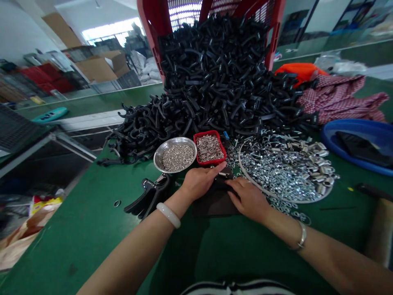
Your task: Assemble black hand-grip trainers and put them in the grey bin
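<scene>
Both hands meet over a dark flat pad [211,205] in front of me. Between them is a black hand grip strengthener with a metal spring [223,174], mostly covered by my fingers. My left hand [199,182] is closed on its left side, the index finger stretched along the top. From the right, my right hand [249,200] pinches its near edge with bent fingers. Left of my left hand lie several put-together hand grip strengtheners [149,194] with springs. Just beyond my hands stand a metal bowl of small metal parts [157,159] and a red tray of rivet-like pins [225,157].
A heap of black plastic handles [215,90] spills from a red crate [150,37]. A round tray [254,186] of springs and nuts stands right, beside a blue basin [330,141]. A hammer [379,229] lies far right. A loose ring [117,203] lies left.
</scene>
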Demonstrator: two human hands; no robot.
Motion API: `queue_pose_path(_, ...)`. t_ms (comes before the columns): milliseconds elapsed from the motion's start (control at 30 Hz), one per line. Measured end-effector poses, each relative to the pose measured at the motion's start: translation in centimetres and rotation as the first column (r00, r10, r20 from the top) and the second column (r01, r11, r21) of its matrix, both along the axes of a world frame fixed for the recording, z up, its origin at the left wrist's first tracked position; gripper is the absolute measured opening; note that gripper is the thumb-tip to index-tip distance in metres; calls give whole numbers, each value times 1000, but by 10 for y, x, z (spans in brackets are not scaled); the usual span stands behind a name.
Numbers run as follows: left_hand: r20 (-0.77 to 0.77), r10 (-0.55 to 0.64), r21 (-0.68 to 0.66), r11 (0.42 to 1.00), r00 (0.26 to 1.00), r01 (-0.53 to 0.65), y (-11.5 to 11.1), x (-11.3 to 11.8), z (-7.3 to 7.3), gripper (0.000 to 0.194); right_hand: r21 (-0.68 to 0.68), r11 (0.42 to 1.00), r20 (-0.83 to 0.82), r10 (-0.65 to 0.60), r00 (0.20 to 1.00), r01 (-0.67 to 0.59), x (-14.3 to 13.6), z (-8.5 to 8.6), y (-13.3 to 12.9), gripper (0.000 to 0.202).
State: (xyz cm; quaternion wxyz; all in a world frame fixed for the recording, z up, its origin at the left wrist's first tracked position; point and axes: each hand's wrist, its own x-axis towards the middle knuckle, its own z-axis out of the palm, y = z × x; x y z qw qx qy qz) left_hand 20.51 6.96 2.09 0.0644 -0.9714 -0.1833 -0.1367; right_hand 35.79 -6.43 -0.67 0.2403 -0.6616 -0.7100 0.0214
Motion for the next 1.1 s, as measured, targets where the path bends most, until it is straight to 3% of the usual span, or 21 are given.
queue_pose_path(233, -141, -151, 143, 975, 978, 171, -1, 3, 7, 54, -99, 995, 19, -25, 1000, 26, -3, 9, 6, 28)
queue_pose_path(400, -250, -183, 141, 965, 951, 222, -1, 0, 12, 55, -99, 995, 27, -28, 999, 30, -3, 9, 6, 26)
queue_pose_path(500, -232, -188, 111, 970, 954, 218, 3, -2, 10, 55, -79, 997, 10, -25, 1000, 26, -3, 5, 7, 24)
queue_pose_path(700, 38, -123, -93, 988, 992, 126, 13, -1, 1, 34, -51, 998, -7, -28, 1000, 27, -2, 2, 8, 22)
queue_pose_path(867, 93, -165, -226, 957, 982, 182, 17, 0, -2, 24, -38, 999, -25, -17, 1000, 16, -1, -1, 7, 21)
queue_pose_path(1100, 192, -67, -423, 895, 979, 144, 23, 1, -6, 12, -49, 999, -60, -24, 998, 21, 0, -3, 7, 23)
